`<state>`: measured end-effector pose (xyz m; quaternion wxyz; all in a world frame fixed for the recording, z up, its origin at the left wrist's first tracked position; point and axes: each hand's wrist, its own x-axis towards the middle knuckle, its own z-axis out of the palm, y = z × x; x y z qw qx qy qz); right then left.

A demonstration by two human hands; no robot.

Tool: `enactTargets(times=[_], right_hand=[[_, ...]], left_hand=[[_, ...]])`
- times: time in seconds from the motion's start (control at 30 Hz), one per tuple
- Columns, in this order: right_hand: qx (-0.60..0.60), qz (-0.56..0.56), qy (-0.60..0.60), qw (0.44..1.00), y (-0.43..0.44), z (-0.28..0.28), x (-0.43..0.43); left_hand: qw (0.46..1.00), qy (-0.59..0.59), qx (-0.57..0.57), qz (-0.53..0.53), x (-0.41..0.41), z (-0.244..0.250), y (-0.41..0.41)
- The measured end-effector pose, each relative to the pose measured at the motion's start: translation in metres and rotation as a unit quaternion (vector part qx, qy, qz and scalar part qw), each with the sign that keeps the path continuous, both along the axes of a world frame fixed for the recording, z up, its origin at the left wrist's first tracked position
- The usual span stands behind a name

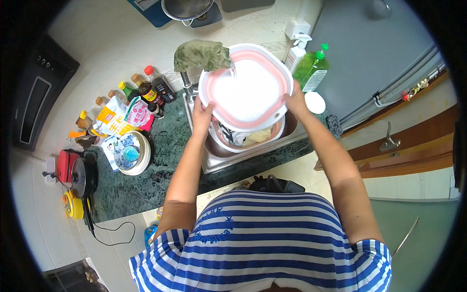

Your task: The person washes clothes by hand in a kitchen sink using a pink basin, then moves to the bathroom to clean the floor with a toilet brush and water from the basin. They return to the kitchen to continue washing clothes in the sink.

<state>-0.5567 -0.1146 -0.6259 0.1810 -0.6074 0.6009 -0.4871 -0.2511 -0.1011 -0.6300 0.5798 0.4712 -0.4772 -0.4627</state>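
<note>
Between my hands is a white and pink plastic basin (251,91), held above the sink. My left hand (202,115) grips its left rim, while my right hand (295,102) has hold of the right rim. Water runs into it from a faucet (186,84) whose spout is hidden under a green cloth (200,56). Below, in the stainless steel sink (219,160), a second basin (233,148) of the same kind contains crumpled dark, white and yellowish fabric (251,138). The held basin covers much of the lower one.
A spray bottle (294,54), a green pump bottle (312,71) and a white round item (315,102) stand right of the sink. Left on the green stone counter (164,146) are sauce bottles (149,89), seasoning bags (116,116), stacked bowls (144,157) and a black pan (82,179).
</note>
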Motion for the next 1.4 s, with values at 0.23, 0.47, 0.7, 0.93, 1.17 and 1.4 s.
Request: enactTargets(times=[0.23,0.47,0.7,0.93,1.17,1.4], right_hand=[[-0.098,-0.097,0.235,0.962,0.023,0.126,-0.022],[-0.203,-0.042,0.389,0.898,0.034,0.176,0.052],[-0.142,-0.032,0.571,0.808,0.037,0.173,0.105],[-0.171,-0.006,0.585,0.793,0.055,0.144,0.122],[-0.156,-0.082,0.39,0.904,0.141,0.158,0.013],[0.07,-0.354,0.003,0.933,0.324,0.096,-0.149]], left_hand=[[0.943,0.244,0.162,-0.155,-0.087,-0.035,0.001],[0.801,0.417,0.279,-0.327,-0.163,-0.084,-0.023],[0.76,0.369,0.273,-0.46,-0.21,-0.055,-0.007],[0.737,0.438,0.252,-0.449,-0.231,-0.046,-0.001],[0.862,0.235,0.227,-0.387,-0.183,-0.049,0.043],[0.874,0.085,0.151,-0.454,-0.226,0.019,0.089]])
